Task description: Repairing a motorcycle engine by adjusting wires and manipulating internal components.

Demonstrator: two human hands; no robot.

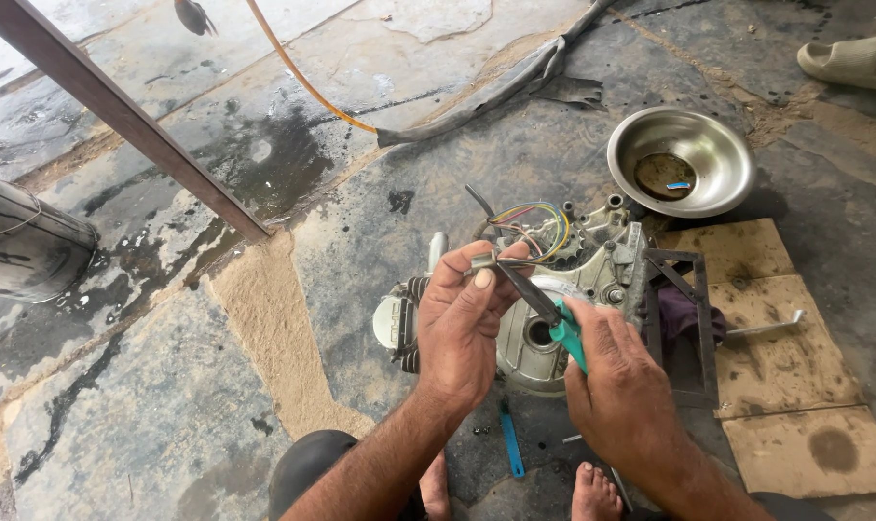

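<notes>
Left hand (462, 328) pinches a metal part (483, 259) steady so the right hand's (616, 386) clamped pliers (544, 309) can grip it above the engine (563, 289).

Operator body, head view. Left hand (462, 323): bare, no glove, no ring or watch visible; thumbnail short. Dark grime on fingers and knuckles. Left forearm: bare to frame edge, no sleeve in view. Right hand (619, 381): bare, no glove; grime on back and knuckles, same as left. Right forearm: bare, no sleeve in view. Feet: two bare feet (592, 492) at bottom edge, no footwear, toes showing. Knees: dark cloth at bottom edge, left knee (308, 463) rounded, garment type n/a (cropped).
</notes>
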